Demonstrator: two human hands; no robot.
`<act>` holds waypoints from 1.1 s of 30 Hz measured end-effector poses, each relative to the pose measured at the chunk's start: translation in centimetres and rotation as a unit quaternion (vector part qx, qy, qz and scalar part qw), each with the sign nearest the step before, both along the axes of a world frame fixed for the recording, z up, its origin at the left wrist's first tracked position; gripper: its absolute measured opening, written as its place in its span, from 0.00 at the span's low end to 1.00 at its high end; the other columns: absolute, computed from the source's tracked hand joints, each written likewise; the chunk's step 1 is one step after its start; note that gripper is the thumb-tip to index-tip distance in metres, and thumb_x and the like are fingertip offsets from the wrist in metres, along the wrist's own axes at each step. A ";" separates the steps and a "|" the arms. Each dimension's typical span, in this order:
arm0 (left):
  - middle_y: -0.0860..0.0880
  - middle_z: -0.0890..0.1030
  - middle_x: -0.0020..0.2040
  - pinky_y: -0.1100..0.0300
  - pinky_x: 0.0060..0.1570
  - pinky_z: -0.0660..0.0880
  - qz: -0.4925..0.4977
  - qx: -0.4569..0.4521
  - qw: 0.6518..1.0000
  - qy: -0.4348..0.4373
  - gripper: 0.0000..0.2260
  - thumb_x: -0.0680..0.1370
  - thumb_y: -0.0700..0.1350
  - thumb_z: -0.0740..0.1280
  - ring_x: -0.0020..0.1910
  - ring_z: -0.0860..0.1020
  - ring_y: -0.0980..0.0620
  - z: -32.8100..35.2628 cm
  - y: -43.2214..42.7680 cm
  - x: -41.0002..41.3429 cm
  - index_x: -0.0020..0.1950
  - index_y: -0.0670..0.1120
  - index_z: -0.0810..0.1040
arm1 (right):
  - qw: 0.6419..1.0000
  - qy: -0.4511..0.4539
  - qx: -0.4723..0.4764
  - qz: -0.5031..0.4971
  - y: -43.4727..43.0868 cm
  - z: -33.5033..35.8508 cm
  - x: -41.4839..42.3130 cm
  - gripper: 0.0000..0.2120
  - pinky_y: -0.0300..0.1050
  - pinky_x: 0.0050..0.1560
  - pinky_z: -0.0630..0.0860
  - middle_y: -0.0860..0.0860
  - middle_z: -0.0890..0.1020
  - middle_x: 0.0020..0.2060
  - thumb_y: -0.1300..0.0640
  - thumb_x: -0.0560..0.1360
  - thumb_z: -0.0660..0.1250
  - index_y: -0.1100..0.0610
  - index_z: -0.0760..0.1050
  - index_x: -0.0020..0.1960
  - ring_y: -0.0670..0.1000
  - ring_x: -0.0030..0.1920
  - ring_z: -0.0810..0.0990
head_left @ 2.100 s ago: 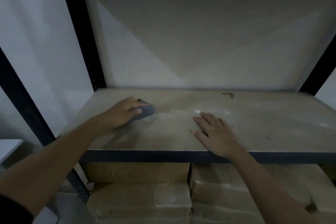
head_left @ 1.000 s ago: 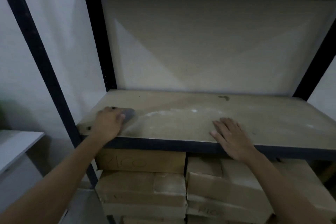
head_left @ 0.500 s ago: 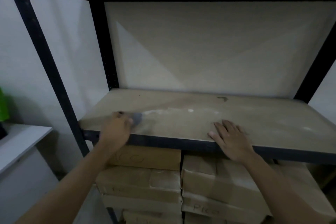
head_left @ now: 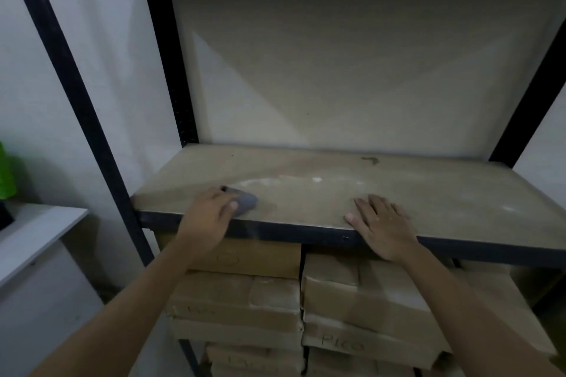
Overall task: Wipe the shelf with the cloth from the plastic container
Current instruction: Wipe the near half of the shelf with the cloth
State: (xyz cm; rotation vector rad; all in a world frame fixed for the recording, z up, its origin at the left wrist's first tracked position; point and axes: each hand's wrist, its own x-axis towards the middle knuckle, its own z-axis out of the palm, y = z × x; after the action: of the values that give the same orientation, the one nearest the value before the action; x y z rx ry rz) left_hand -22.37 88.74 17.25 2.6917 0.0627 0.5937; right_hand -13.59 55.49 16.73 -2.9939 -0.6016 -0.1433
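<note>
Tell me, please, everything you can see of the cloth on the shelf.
The cloth is small, grey-blue and soft-looking, bunched into a rounded wad. It lies on the dusty shelf board near the front left edge, pressed under the fingers of the left hand, which hides its left part. A pale wiped streak arcs rightward just behind it.

The dusty beige board shelf (head_left: 398,190) in its black metal frame fills the middle of the frame; the left hand (head_left: 208,217) presses a small grey cloth (head_left: 246,202) onto the board near its front left edge, fingers (head_left: 228,203) curled over it; the right hand (head_left: 381,223) lies flat, palm down, at the front edge right of centre; a pale dust streak (head_left: 275,183) runs between them; stacked brown cardboard boxes (head_left: 352,300) sit below the shelf; a white counter (head_left: 39,232) shows at lower left.
</note>
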 end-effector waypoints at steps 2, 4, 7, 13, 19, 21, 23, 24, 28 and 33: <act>0.39 0.73 0.61 0.48 0.56 0.69 0.129 0.011 0.992 -0.005 0.17 0.81 0.48 0.53 0.57 0.72 0.39 0.5 2.2 0.7 0.67 0.45 0.70 | 1.000 0.004 0.008 0.001 0.0 0.0 0.1 0.44 0.53 0.73 0.53 0.55 0.59 0.74 0.30 0.67 0.27 0.51 0.54 0.74 0.55 0.74 0.56; 0.36 0.72 0.61 0.45 0.54 0.71 0.239 0.051 0.969 0.030 0.17 0.81 0.48 0.53 0.56 0.72 0.36 0.5 3.1 1.2 0.66 0.44 0.69 | 1.000 0.005 0.007 -0.002 0.0 0.0 0.1 0.34 0.53 0.72 0.53 0.55 0.59 0.74 0.34 0.75 0.37 0.51 0.54 0.74 0.55 0.74 0.56; 0.39 0.71 0.63 0.46 0.52 0.71 0.243 0.112 0.962 0.063 0.15 0.80 0.46 0.55 0.57 0.71 0.38 -0.9 0.2 1.5 0.66 0.46 0.69 | 1.000 -0.005 0.004 0.001 0.0 -0.2 0.2 0.28 0.54 0.72 0.55 0.56 0.60 0.73 0.39 0.78 0.43 0.52 0.55 0.73 0.56 0.73 0.57; 0.44 0.76 0.57 0.53 0.54 0.66 -0.071 0.040 0.996 -0.024 0.20 0.79 0.52 0.50 0.54 0.72 0.44 -1.3 -3.4 0.7 0.65 0.49 0.74 | 1.000 0.011 0.011 0.000 0.0 0.0 0.1 0.27 0.55 0.72 0.54 0.56 0.59 0.74 0.39 0.78 0.44 0.51 0.55 0.73 0.56 0.74 0.56; 0.39 0.71 0.64 0.46 0.59 0.69 0.171 0.042 0.983 0.041 0.16 0.81 0.49 0.53 0.59 0.70 0.39 -0.2 -0.6 2.3 0.68 0.48 0.67 | 1.000 0.013 0.008 -0.002 0.1 0.1 -0.1 0.27 0.54 0.73 0.53 0.55 0.59 0.74 0.39 0.78 0.44 0.51 0.54 0.73 0.56 0.74 0.56; 0.41 0.70 0.65 0.47 0.57 0.70 0.158 0.099 0.981 0.053 0.15 0.81 0.48 0.53 0.58 0.70 0.40 -1.2 -2.1 2.3 0.67 0.49 0.67 | 1.000 0.013 0.006 -0.008 0.2 0.1 0.0 0.27 0.55 0.73 0.53 0.55 0.58 0.75 0.39 0.79 0.44 0.51 0.54 0.74 0.56 0.75 0.55; 0.42 0.72 0.64 0.48 0.55 0.70 0.084 0.121 0.989 0.016 0.15 0.81 0.48 0.54 0.56 0.71 0.41 -1.9 -3.7 1.7 0.66 0.49 0.70 | 1.000 0.022 0.001 -0.009 0.2 0.2 0.1 0.27 0.55 0.73 0.53 0.55 0.57 0.75 0.39 0.79 0.44 0.51 0.53 0.74 0.56 0.75 0.54; 0.42 0.73 0.63 0.49 0.56 0.69 0.028 0.105 0.994 -0.006 0.16 0.80 0.49 0.55 0.56 0.71 0.42 -1.9 -4.2 1.3 0.66 0.49 0.71 | 0.999 0.032 0.000 -0.009 0.2 0.2 0.1 0.27 0.56 0.73 0.53 0.55 0.57 0.75 0.39 0.79 0.44 0.51 0.53 0.74 0.56 0.75 0.54; 0.55 0.73 0.56 0.57 0.57 0.68 -0.158 -0.001 0.987 0.009 0.16 0.79 0.53 0.56 0.56 0.70 0.54 0.1 -2.1 0.3 0.66 0.56 0.71 | 0.999 0.042 0.003 -0.014 1.0 1.3 0.9 0.26 0.57 0.70 0.59 0.56 0.63 0.71 0.38 0.78 0.46 0.50 0.59 0.71 0.58 0.71 0.60; 0.36 0.75 0.59 0.45 0.56 0.71 0.205 0.053 0.977 0.011 0.18 0.80 0.52 0.54 0.55 0.72 0.36 0.8 4.7 3.1 0.65 0.46 0.71 | 0.997 0.068 0.024 -0.018 2.9 2.7 2.2 0.25 0.57 0.69 0.58 0.58 0.62 0.70 0.39 0.78 0.49 0.53 0.61 0.68 0.60 0.70 0.59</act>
State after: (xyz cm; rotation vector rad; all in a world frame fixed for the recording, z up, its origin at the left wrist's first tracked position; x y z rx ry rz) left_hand -19.29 93.40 18.10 2.8038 0.6209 0.7011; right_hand -11.38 58.39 19.39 -2.9393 -0.5232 0.0431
